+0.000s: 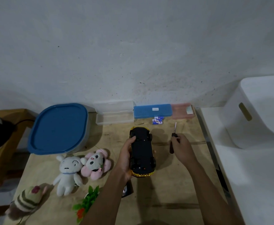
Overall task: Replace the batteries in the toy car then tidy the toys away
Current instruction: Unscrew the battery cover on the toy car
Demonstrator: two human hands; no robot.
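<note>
A gold toy car (142,151) lies upside down on the wooden table (173,184), its black underside facing up. My left hand (126,157) grips the car along its left side. To the right, my right hand (181,147) holds a screwdriver (173,140) by its dark handle, shaft pointing away from me. Blue-labelled batteries (157,120) lie beyond the car. Left of the car are a white plush rabbit (68,172), a pink plush (95,164) and a striped plush (26,201).
A grey tub with a blue lid (58,129) stands at the back left. Against the wall sit an open clear case (115,114), a blue case (152,111) and a pink case (182,111). A small green plant (87,202) is near my left arm. A white bin (259,111) stands at right.
</note>
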